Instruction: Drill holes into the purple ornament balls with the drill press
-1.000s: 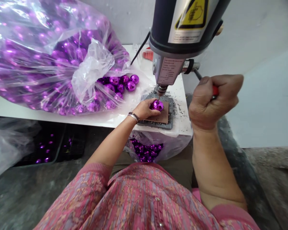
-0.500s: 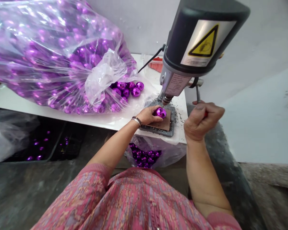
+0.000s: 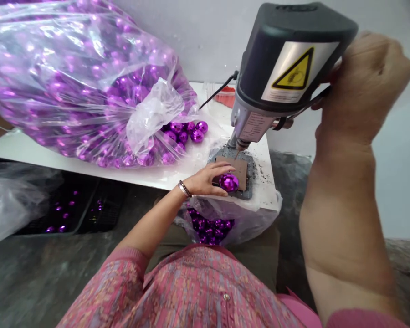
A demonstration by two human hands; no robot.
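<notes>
A dark grey drill press (image 3: 294, 59) stands at the table's right end, its bit above a brown board (image 3: 241, 172) on the grey base. My left hand (image 3: 210, 179) has its fingers spread beside a shiny purple faceted ball (image 3: 229, 182) near the front of the board. The ball is clear of the bit and seems loose from the fingers. High at the right, my right hand (image 3: 372, 82) is closed round the end of the drill's lever (image 3: 310, 102), its fingertips partly hidden behind the motor housing.
A big clear bag (image 3: 64, 91) of purple balls fills the table's left, with several balls (image 3: 197, 135) at its mouth. Another bag (image 3: 253, 225) with balls hangs below the front edge. Dark crates (image 3: 58, 209) stand lower left; a red item (image 3: 225, 96) lies behind.
My right hand has risen with the lever, and the bit has lifted. My left hand has opened, and the ball has moved from under the bit toward the front of the board.
</notes>
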